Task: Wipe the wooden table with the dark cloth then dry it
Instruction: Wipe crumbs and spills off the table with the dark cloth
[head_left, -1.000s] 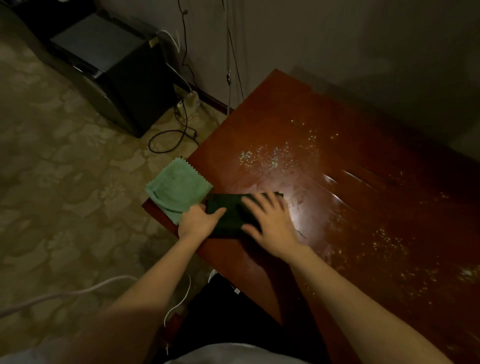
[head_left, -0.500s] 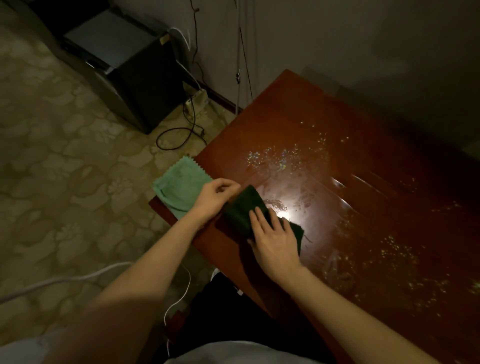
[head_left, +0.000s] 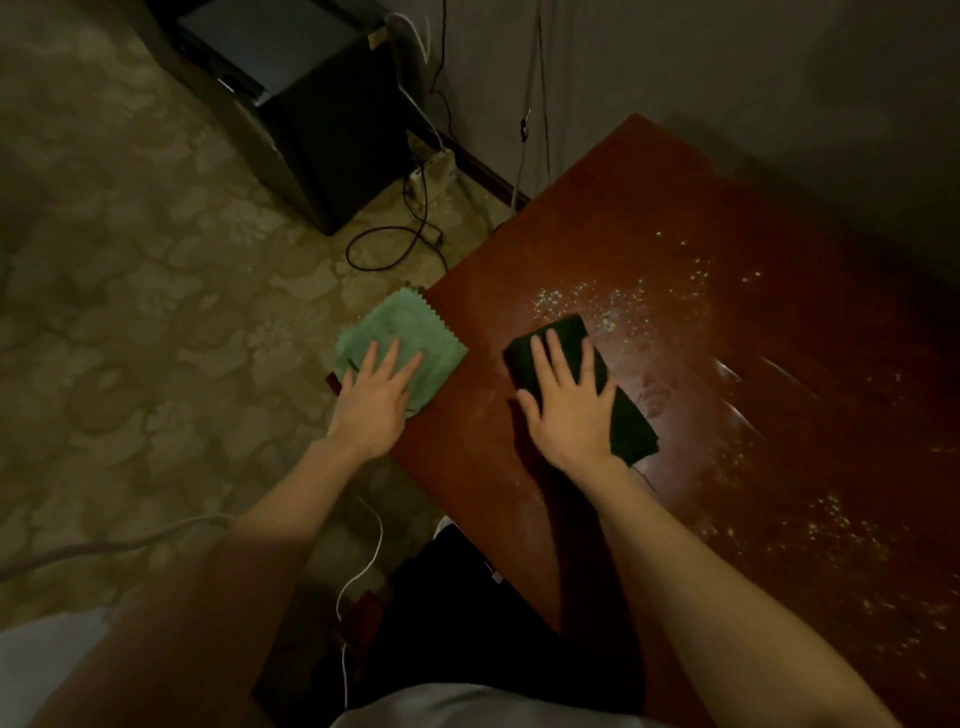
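Head view: wiping step under way. Right hand (head_left: 569, 410), fingers straight and spread, presses the dark cloth (head_left: 582, 384) flat on the table (head_left: 727, 322) near its left corner. Left hand (head_left: 375, 400), fingers spread, rests on the green cloth (head_left: 400, 332) overhanging the table edge. Next move, likely: push the dark cloth through the glittery specks (head_left: 597, 304). Dim light; wetness hard to judge; far right of the table cut off.

The dark cloth (head_left: 621, 415), apparently folded, is laid flat near the left edge of the glossy, speckled wooden table (head_left: 727, 322).
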